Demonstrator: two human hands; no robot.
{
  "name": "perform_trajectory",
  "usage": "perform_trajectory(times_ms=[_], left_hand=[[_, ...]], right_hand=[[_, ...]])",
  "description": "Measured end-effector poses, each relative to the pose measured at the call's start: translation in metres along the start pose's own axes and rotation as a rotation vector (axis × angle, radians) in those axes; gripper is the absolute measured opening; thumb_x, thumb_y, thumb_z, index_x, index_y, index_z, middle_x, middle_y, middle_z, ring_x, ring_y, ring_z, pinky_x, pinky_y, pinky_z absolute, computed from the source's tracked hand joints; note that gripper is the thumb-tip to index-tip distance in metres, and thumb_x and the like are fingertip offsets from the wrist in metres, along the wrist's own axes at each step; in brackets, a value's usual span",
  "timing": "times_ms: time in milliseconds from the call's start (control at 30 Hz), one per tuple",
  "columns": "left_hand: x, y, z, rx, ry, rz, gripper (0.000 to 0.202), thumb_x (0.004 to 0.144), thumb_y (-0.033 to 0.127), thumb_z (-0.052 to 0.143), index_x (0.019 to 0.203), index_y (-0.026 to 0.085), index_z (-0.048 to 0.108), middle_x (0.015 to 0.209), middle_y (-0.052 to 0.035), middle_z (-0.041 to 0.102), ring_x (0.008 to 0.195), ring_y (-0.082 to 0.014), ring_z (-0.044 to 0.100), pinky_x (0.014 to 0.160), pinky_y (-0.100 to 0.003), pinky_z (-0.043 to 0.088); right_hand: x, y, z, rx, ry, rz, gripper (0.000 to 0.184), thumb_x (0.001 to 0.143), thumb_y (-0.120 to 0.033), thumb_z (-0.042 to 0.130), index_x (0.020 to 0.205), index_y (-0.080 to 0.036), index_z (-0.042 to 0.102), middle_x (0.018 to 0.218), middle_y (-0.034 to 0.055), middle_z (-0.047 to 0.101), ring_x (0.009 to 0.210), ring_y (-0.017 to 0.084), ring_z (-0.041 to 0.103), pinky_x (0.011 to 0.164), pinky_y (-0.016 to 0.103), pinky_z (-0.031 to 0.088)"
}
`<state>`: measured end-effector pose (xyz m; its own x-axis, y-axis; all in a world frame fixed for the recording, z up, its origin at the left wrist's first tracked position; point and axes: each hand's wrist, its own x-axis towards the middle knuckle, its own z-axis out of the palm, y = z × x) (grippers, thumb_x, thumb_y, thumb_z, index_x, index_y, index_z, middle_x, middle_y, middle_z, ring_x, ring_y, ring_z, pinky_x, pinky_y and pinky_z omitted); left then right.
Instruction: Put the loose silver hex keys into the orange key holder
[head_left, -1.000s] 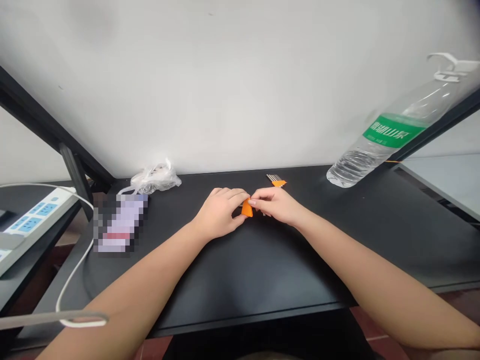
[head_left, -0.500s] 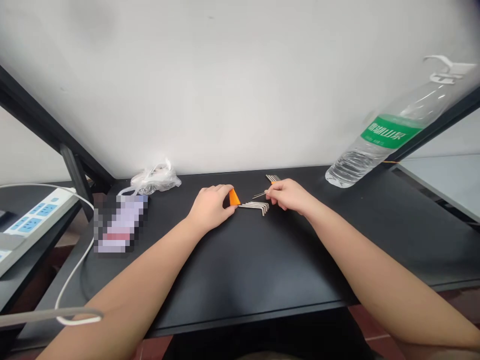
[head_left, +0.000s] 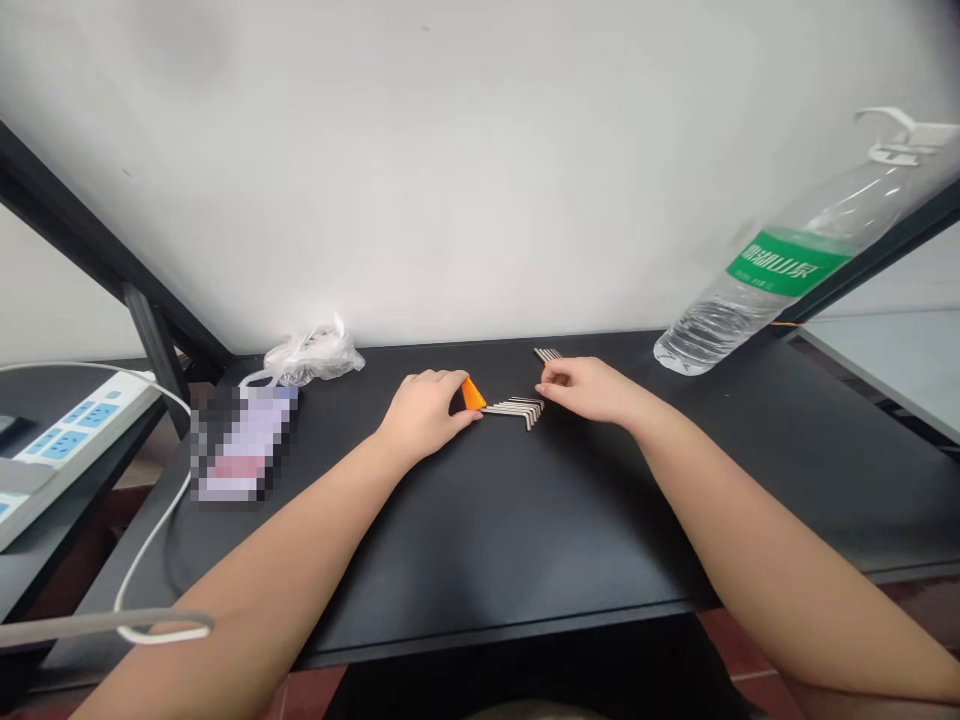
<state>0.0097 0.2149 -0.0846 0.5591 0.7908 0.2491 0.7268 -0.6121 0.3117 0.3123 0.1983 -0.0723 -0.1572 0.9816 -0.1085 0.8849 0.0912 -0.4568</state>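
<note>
My left hand (head_left: 421,412) rests on the black table (head_left: 525,530) with its fingers closed on an orange key holder (head_left: 472,395). A row of silver hex keys (head_left: 516,408) sticks out of that holder to the right and lies flat on the table. My right hand (head_left: 592,388) sits just right of the keys, fingers curled and pinched together; what they hold, if anything, is hidden. Right behind its fingertips, the tips of a second set of hex keys (head_left: 547,354) show.
A clear water bottle (head_left: 757,285) with a green label stands at the back right. A crumpled plastic bag (head_left: 313,355) lies at the back left, with a blurred flat object (head_left: 241,445) in front of it. A power strip (head_left: 64,440) and white cable (head_left: 150,545) lie far left.
My hands have parted. The left drew the orange holder left, baring its row of keys. The right pulled a thin key out, then moved back toward the second set; the key no longer shows.
</note>
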Motion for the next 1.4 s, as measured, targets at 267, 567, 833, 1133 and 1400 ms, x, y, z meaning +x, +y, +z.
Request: perform_trajectory(times_ms=[267, 567, 833, 1133, 1400], left_hand=[[0.000, 0.003, -0.001, -0.015, 0.007, -0.028, 0.048, 0.093, 0.039, 0.066, 0.138, 0.025, 0.054, 0.125, -0.0064, 0.070, 0.113, -0.0285, 0.065, 0.097, -0.042, 0.050], [0.000, 0.004, -0.001, -0.068, 0.004, -0.037, 0.050, 0.092, 0.033, 0.065, 0.140, 0.025, 0.053, 0.132, -0.0062, 0.067, 0.117, -0.0271, 0.064, 0.097, -0.040, 0.052], [-0.001, 0.004, -0.001, -0.069, -0.006, -0.032, 0.051, 0.092, 0.030, 0.065, 0.141, 0.025, 0.054, 0.136, -0.0063, 0.066, 0.120, -0.0281, 0.064, 0.102, -0.042, 0.051], [0.000, 0.001, 0.002, -0.055, 0.001, -0.011, 0.050, 0.090, 0.027, 0.068, 0.138, 0.027, 0.057, 0.133, -0.0059, 0.067, 0.121, -0.0278, 0.064, 0.104, -0.043, 0.050], [0.000, 0.000, 0.002, -0.050, 0.006, -0.009, 0.045, 0.090, 0.029, 0.069, 0.134, 0.024, 0.057, 0.125, -0.0053, 0.070, 0.114, -0.0270, 0.066, 0.101, -0.043, 0.050]], right_hand=[[-0.005, -0.011, 0.011, -0.067, -0.053, -0.225, 0.014, 0.092, -0.033, 0.060, 0.094, -0.024, 0.070, 0.100, 0.0048, 0.066, 0.079, 0.018, 0.060, 0.072, 0.032, 0.045], [-0.010, -0.016, 0.005, -0.098, -0.067, -0.211, 0.014, 0.093, -0.028, 0.056, 0.093, -0.024, 0.070, 0.101, 0.0044, 0.068, 0.078, 0.018, 0.061, 0.072, 0.032, 0.046], [-0.009, -0.015, 0.003, -0.088, -0.058, -0.209, 0.017, 0.091, -0.024, 0.056, 0.093, -0.025, 0.073, 0.100, 0.0052, 0.069, 0.081, 0.020, 0.063, 0.075, 0.033, 0.046], [-0.014, -0.026, 0.005, -0.053, -0.071, -0.273, 0.019, 0.092, -0.032, 0.059, 0.099, -0.024, 0.074, 0.105, 0.0075, 0.068, 0.087, 0.021, 0.062, 0.081, 0.036, 0.048], [-0.022, -0.042, 0.009, -0.144, -0.026, -0.361, 0.011, 0.089, -0.030, 0.064, 0.092, -0.023, 0.072, 0.100, 0.0077, 0.064, 0.092, 0.024, 0.057, 0.081, 0.038, 0.044]])
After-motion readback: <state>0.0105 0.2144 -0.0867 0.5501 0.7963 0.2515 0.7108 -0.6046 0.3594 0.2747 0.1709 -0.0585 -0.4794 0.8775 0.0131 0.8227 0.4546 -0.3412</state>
